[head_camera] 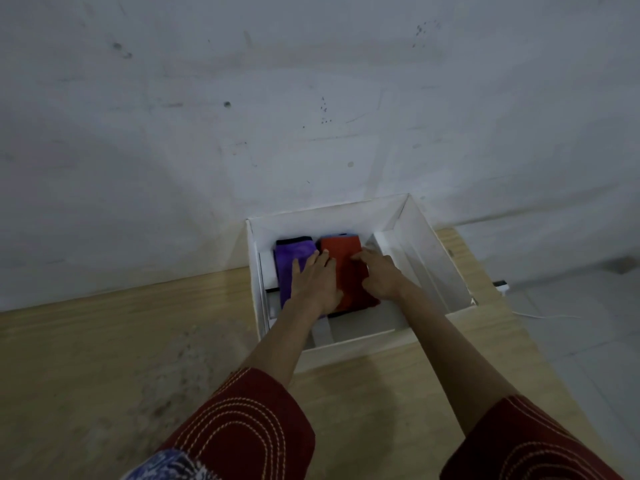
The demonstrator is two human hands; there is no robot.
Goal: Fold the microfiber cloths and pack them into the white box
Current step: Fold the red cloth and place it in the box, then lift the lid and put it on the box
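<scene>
Matt card, fuzzy cloth, grained wood.
White box (329,220) smooth matt card; purple cloth (291,259) plush; red cloth (341,254) flatter nap; table (104,341) pale dull wood.

Light wooden table (121,341) butts against the wall, white box (360,344) sits on it at the wall end.
</scene>
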